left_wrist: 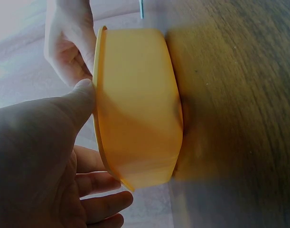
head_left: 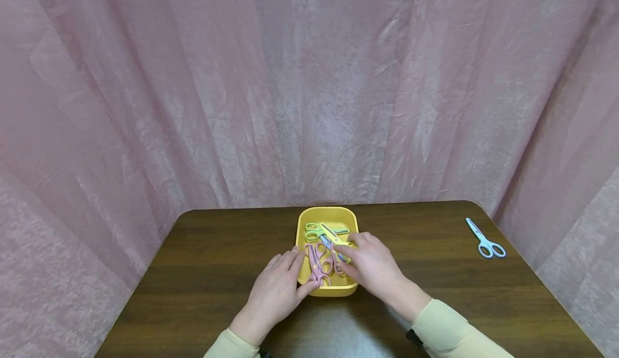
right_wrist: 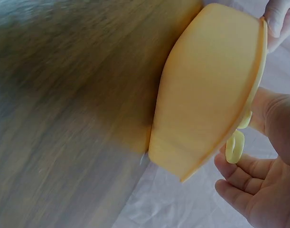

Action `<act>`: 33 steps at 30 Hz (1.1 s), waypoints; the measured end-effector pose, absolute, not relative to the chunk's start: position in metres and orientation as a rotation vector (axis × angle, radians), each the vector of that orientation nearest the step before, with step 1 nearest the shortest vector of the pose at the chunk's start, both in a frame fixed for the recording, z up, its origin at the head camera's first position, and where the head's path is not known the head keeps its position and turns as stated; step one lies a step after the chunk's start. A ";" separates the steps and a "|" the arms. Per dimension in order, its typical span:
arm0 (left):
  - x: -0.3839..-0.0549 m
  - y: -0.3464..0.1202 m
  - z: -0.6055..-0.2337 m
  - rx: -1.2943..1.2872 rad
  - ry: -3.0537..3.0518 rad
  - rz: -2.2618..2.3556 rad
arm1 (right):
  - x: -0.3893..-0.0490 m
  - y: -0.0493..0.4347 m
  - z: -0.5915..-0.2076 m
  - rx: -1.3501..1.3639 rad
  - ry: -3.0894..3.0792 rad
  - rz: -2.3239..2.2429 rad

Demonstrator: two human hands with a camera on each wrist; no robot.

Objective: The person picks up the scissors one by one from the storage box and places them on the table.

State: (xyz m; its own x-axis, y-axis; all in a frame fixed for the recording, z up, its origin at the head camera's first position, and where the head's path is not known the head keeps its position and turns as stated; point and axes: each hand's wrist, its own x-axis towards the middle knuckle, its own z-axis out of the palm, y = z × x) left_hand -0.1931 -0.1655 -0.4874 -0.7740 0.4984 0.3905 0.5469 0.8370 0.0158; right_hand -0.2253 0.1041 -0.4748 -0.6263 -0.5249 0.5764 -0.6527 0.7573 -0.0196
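A yellow bin point(head_left: 327, 291) stands on the table with several small scissors heaped inside. My left hand point(head_left: 275, 288) holds its near left corner, the thumb along the front rim and the fingers at the left side. Close to that thumb lie pink scissors point(head_left: 315, 266). My right hand point(head_left: 374, 266) reaches over the right rim, thumb and forefinger apart among the scissors. Yellow scissors point(head_left: 331, 233) lie partly under its fingers; in the right wrist view their yellow handle loop point(right_wrist: 235, 147) shows above the rim. Green scissors point(head_left: 313, 231) and partly covered blue scissors point(head_left: 326, 241) lie there too.
Light blue scissors point(head_left: 485, 242) lie on the brown wooden table point(head_left: 217, 272), near its right edge. A pink curtain point(head_left: 314, 89) hangs behind the table and along both sides.
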 end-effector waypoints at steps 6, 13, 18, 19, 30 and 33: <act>-0.194 -0.166 -0.488 -0.792 -2.621 -0.181 | -0.220 0.116 -0.476 0.843 -2.381 0.315; -0.194 -0.166 -0.489 -0.788 -2.636 -0.189 | -0.216 0.127 -0.478 0.807 -2.374 0.320; -0.194 -0.166 -0.488 -0.782 -2.658 -0.189 | -0.214 0.136 -0.479 0.756 -2.412 0.309; -0.194 -0.166 -0.488 -0.781 -2.660 -0.188 | -0.213 0.137 -0.479 0.745 -2.418 0.309; -0.194 -0.165 -0.487 -0.779 -2.672 -0.203 | -0.206 0.153 -0.476 0.644 -2.444 0.349; -0.194 -0.165 -0.487 -0.778 -2.669 -0.200 | -0.203 0.158 -0.475 0.627 -2.444 0.353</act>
